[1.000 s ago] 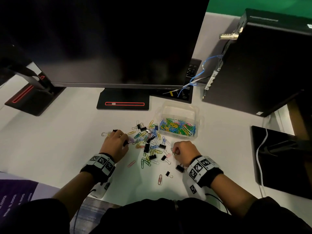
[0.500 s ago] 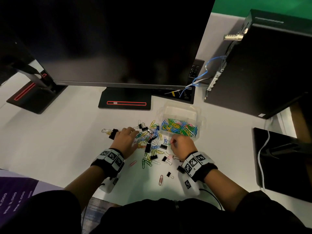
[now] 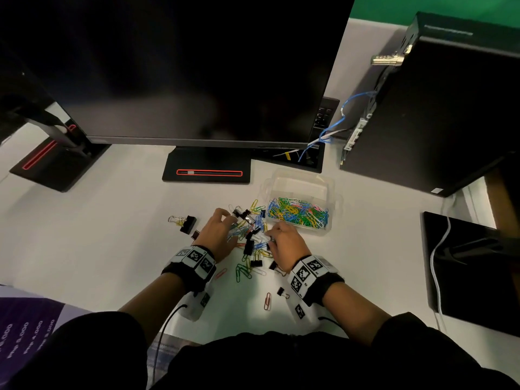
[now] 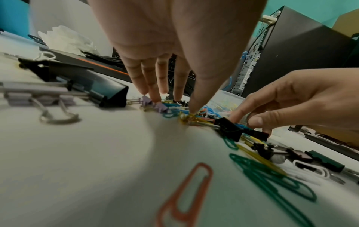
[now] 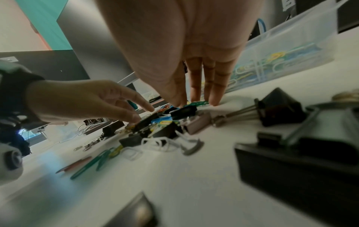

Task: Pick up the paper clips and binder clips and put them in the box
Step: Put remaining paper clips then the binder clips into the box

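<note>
A loose pile of coloured paper clips and small black binder clips (image 3: 250, 235) lies on the white desk (image 3: 112, 235), just left of the clear plastic box (image 3: 301, 181), which holds many coloured paper clips. My left hand (image 3: 229, 225) is spread over the pile's left side, its straight fingers (image 4: 153, 92) touching the clips and the thumb tip on a yellow one. My right hand (image 3: 270, 237) has its fingertips (image 5: 194, 98) down on the pile's right side next to a black binder clip (image 4: 229, 129). A large black binder clip (image 3: 187, 222) lies left of the pile.
A red paper clip (image 3: 268, 301) and a small binder clip (image 3: 282, 292) lie nearer my body. The monitor stand base (image 3: 206, 171) is behind the pile, with a black computer tower (image 3: 436, 108) at the back right. A black pad with a white cable (image 3: 472, 271) lies at the right.
My left hand has moved right from the large binder clip onto the pile, and its fingers have spread out. My right hand has moved forward from the near clips to the pile beside the box.
</note>
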The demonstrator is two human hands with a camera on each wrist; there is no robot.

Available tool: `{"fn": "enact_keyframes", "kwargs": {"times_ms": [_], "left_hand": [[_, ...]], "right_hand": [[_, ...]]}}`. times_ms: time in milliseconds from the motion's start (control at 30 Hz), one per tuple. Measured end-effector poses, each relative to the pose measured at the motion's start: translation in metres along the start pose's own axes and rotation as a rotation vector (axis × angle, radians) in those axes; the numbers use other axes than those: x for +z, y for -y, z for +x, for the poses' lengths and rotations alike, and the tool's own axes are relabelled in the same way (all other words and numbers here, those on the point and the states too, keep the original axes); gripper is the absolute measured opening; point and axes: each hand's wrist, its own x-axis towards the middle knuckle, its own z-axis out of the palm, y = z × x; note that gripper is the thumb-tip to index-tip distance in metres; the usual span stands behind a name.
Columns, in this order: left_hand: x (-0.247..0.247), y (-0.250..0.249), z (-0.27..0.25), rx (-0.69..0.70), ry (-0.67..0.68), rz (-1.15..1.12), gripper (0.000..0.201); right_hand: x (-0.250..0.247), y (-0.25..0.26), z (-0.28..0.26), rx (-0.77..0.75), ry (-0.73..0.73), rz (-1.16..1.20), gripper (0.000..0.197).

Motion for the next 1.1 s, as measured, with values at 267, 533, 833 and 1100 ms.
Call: {"fn": "enact_keyframes", "kwargs": {"times_ms": [267, 533, 833, 1100], "left_hand": [[-0.003, -0.009, 0.011, -0.104, 0.061, 0.015, 0.047], [0.000, -0.016, 0.008, -0.078, 0.073, -0.029, 0.024], [-0.007, -0.015, 0.004, -0.054, 0.093, 0.031, 0.017], [-0.012, -0.012, 0.000, -0.072, 0.124, 0.022, 0.015]], "right_hand": [[-0.007, -0.001, 0.005, 0.036, 0.049, -0.025, 0.021], [-0.013, -0.003, 0.002, 0.147, 0.060, 0.094, 0.011], [-0.017, -0.018, -0.001, 0.188, 0.082, 0.265, 0.014], [-0.046, -0.034, -0.007, 0.146, -0.010, 0.349, 0.022]]}}
